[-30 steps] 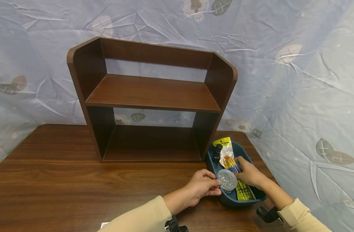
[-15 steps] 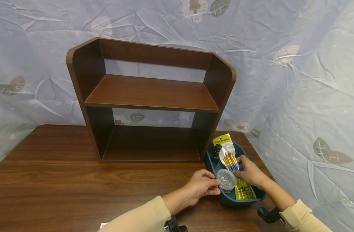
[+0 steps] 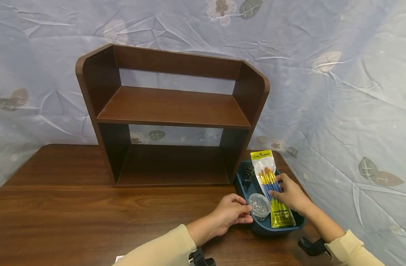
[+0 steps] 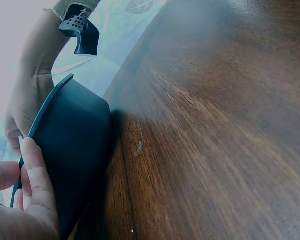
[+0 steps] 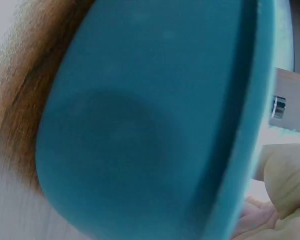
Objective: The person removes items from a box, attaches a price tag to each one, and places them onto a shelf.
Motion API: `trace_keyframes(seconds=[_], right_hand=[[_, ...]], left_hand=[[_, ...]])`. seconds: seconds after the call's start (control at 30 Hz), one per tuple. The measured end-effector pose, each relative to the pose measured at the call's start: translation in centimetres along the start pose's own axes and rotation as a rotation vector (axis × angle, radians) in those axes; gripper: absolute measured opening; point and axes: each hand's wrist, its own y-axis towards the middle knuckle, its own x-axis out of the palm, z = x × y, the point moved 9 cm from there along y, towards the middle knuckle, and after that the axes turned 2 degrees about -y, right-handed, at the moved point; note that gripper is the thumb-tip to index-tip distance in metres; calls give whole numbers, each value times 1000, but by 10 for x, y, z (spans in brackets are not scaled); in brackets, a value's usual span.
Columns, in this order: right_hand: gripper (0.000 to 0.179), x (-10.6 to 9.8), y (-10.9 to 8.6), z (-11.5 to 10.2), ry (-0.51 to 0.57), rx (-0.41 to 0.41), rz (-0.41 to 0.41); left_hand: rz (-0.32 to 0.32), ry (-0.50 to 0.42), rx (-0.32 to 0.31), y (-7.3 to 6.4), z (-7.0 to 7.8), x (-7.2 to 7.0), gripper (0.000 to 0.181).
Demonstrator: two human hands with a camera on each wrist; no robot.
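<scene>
A dark blue oval bin (image 3: 267, 232) stands on the table at the right in the head view. My left hand (image 3: 231, 212) pinches its left rim. In the left wrist view, my fingers (image 4: 37, 167) lie along the bin's outer wall (image 4: 75, 145), thumb on the other side. My right hand (image 3: 291, 195) grips a packet of artist brushes (image 3: 282, 214) by its right edge, slanting up out of the bin. Beside the packet sits a round clear container (image 3: 259, 205) of small clear pieces. Behind it is a dark bottle (image 3: 248, 173), partly hidden. The right wrist view mostly shows the bin's wall (image 5: 130, 100).
A brown two-tier wooden shelf (image 3: 176, 107) stands at the back of the wooden table (image 3: 73, 214), close to the bin. Patterned fabric (image 3: 339, 111) hangs behind and to the right. A small white item (image 3: 119, 258) shows at the front edge of view.
My right hand has lifted and shifted the brush packet slightly right, so more of its printed face shows. My left hand has stayed at the bin's rim.
</scene>
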Motion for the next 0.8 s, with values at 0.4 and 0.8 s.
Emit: trace_keyframes(seconds=[0.4,0.8], right_hand=[[47,-23,-7,-9,97,-46,155],[49,-28,-18,-27,294,-57,140]], left_hand=[[-6,-23,15,0,0,0,17],[-3,-4,7,2,-2,-4,18]])
